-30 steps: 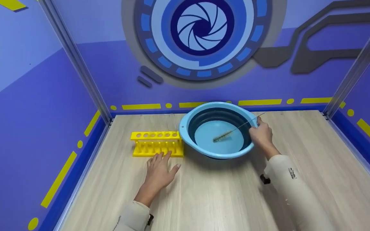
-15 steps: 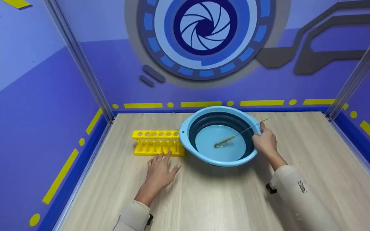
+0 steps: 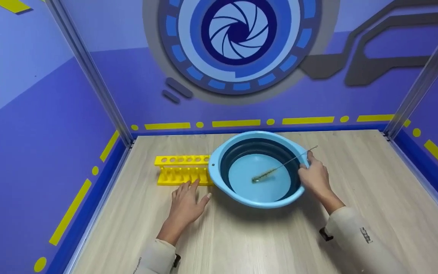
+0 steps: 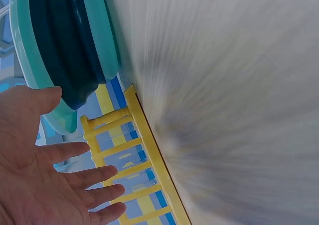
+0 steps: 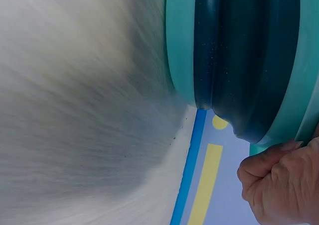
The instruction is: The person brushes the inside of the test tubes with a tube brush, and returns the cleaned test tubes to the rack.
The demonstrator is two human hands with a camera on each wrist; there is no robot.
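My right hand [image 3: 314, 177] grips the right handle of a light-blue collapsible basin [image 3: 257, 203] with dark folding walls. In the right wrist view, its curled fingers are at the basin's rim [image 5: 299, 80]. A test tube brush [image 3: 266, 174] leans inside the basin, bristles down on the floor, its thin wire crossing the rim by my right hand. My left hand [image 3: 186, 203], fingers spread and holding nothing, is just in front of a yellow test tube rack [image 3: 181, 171]. The basin hides the rack's right end. In the left wrist view, the thumb overlaps the basin's edge; contact is unclear.
The wooden tabletop [image 3: 242, 243] runs back to a blue-purple patterned wall [image 3: 127, 83]. Faint clear glass-like shapes lie behind the rack, too indistinct to name. Metal corner posts [image 3: 89, 72] stand at the enclosure's back corners.
My right hand has drawn the basin toward me, with the brush inside, so it now covers more of the rack's right end. My left hand has barely moved.
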